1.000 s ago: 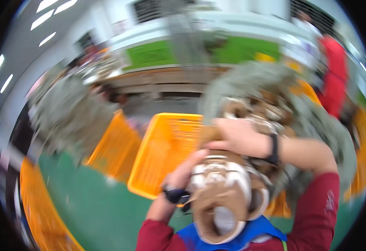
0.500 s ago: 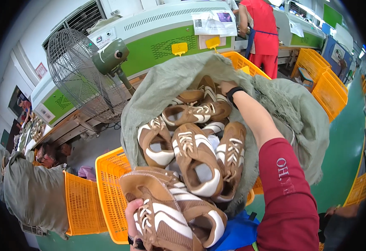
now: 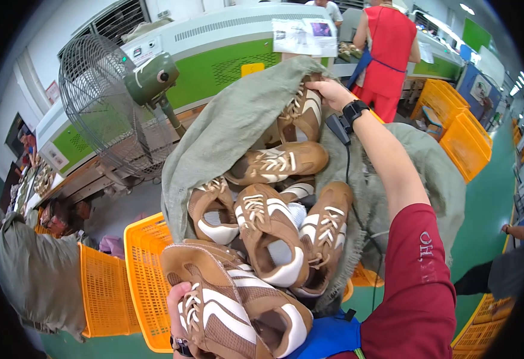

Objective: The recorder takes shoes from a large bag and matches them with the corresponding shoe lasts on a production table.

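Note:
A grey-green cloth sack lies open and tilted, with several brown-and-white sneakers spilling out of it. My right hand, with a black watch on the wrist, grips the far upper edge of the sack next to a sneaker. My left hand is low at the front, its fingers closed on a brown mesh sneaker that rests against another one. An orange plastic crate sits under the sack's mouth.
A large wire-guard fan stands at the left before a green-and-white machine. More orange crates stack at the right. A person in a red top stands behind. Another grey sack and orange crate are at lower left.
The view has swung from a blurred look downward to a steady look into the sack. My right hand has reached further up the sack's edge; more sneakers have slid toward me.

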Tool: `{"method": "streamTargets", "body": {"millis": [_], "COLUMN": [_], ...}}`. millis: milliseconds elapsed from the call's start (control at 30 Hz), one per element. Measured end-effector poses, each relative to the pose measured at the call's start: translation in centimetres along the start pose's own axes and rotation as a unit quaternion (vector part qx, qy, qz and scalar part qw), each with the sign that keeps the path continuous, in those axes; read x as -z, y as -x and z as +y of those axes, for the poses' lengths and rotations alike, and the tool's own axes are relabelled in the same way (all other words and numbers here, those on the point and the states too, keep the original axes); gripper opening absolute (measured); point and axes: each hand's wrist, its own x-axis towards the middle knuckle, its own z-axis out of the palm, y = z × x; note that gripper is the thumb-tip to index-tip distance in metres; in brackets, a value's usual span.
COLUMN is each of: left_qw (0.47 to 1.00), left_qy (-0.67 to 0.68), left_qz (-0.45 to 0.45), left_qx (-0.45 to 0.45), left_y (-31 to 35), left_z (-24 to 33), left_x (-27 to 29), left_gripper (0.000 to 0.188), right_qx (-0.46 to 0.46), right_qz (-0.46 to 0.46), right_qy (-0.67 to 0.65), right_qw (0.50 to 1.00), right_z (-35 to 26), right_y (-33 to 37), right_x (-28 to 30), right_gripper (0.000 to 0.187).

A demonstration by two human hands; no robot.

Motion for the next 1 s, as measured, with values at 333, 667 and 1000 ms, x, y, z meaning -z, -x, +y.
{"method": "streamTargets", "body": {"millis": [333, 667, 1000], "left_qw": [0.984, 0.989, 0.983], "left_qy": [0.034, 0.047, -0.001], "left_qz": [-0.172, -0.136, -0.175], "left_qx": [-0.006, -0.021, -0.056], "left_y": [-1.0, 1.3, 0.1], "left_z": [-0.4, -0.6, 1.9], "left_x": [2.1, 10.3, 8.6], "left_gripper": [0.03, 0.029, 0.028], "right_qx": [0.002, 0.436, 0.323], "right_qz": [0.02, -0.013, -0.376], "right_qy": [-0.045, 0.129, 0.032], "right_qw": [0.999, 0.891, 0.868], "right_z": [-4.5, -12.4, -9.0], "right_y": [14.4, 26.4, 35.4], "right_x": [4.7, -7.0, -20.3], "right_gripper": [0.036, 0.043, 0.042]}}
